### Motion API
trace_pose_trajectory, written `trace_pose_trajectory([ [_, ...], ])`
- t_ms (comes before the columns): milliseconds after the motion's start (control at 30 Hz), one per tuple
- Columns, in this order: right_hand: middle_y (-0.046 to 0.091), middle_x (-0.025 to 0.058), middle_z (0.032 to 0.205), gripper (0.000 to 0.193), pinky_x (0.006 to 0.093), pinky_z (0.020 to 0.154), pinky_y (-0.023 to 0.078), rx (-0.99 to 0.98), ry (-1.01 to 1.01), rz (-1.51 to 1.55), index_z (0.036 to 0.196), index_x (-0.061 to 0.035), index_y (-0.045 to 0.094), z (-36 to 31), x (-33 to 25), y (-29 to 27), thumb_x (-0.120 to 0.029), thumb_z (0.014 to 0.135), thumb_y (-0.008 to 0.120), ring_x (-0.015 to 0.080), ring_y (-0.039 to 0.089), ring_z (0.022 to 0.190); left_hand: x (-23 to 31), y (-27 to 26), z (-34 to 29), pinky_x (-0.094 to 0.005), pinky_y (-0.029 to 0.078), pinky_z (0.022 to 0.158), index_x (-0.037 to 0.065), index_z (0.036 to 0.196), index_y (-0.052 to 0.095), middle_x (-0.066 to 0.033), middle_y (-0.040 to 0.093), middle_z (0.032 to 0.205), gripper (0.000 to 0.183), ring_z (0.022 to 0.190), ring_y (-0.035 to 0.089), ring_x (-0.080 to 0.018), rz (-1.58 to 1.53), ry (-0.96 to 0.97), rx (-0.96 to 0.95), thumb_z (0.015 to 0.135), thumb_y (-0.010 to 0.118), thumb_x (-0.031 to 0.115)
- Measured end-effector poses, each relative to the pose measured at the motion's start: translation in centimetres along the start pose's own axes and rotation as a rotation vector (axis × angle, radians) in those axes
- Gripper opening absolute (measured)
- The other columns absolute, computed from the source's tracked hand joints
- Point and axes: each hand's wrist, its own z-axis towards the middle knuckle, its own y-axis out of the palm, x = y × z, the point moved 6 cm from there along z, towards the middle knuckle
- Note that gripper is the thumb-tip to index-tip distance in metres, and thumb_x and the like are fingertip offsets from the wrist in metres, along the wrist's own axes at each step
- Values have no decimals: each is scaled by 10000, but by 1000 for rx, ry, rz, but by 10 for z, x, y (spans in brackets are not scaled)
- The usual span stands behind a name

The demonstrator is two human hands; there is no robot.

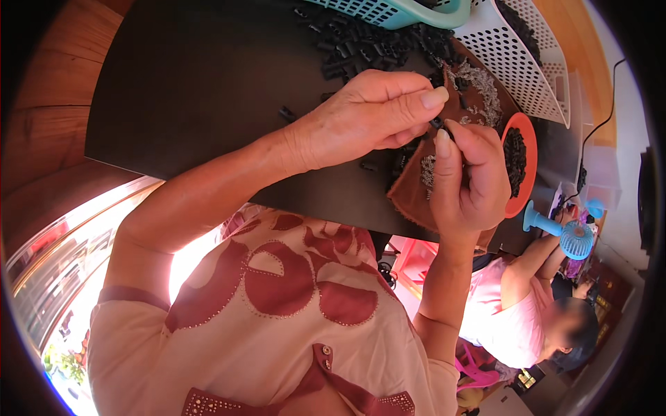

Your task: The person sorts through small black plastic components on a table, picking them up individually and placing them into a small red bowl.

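My left hand [381,111] and my right hand [472,177] meet above the table's edge, thumbs and fingers pinched close together. Between the fingertips shows a small black plastic piece [436,123], gripped from both sides; most of it is hidden. Under the hands lies a brown cloth [409,194] with small shiny metal bits [485,90] heaped on it. Many short black tube-like pieces [357,45] are piled on the dark table beyond my left hand. Right of my right hand stands an orange bowl [529,166] holding more black pieces.
A teal basket [409,15] and a white perforated basket [520,59] stand at the far side of the dark table [187,83]. A blue fan [576,239] is at the right, near another person [513,305] in pink. A loose black piece [286,113] lies beside my left wrist.
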Motion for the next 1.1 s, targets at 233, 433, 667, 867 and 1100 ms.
trace_pose_trajectory([
  [233,619,111,799,219,299,463,435,-3,-48,-100,1014,-26,629,0,-8,6,4,822,730,203,569,550,-2,-3,2,-201,286,512,73,863,554,47,424,705,319,613,342,-36,64,14,40,1049,474,318],
  [433,601,118,786,218,322,451,438,-46,-69,-169,997,-23,617,4,-15,7,10,814,730,237,569,534,0,-5,2,-205,263,497,67,842,566,51,415,668,313,588,325,-34,80,-27,45,1041,497,299],
  [667,589,118,780,234,332,452,445,-56,-91,-198,993,-14,606,1,-18,6,25,799,732,243,569,537,-1,-3,4,-214,237,483,72,807,563,52,406,630,320,561,312,-26,-8,-99,5,1031,515,295],
  [867,576,111,777,265,333,461,447,-48,-74,-181,1020,-19,593,-1,-12,12,26,800,733,250,562,551,-4,-7,4,-209,240,481,76,811,565,55,418,635,318,556,317,-25,37,-71,43,1030,518,301],
  [1100,603,102,787,230,285,488,431,-73,75,43,972,-31,623,-3,6,4,-8,792,765,207,568,574,1,-4,5,-206,245,473,74,830,564,52,432,634,313,549,322,-23,67,-32,39,1033,509,305],
])
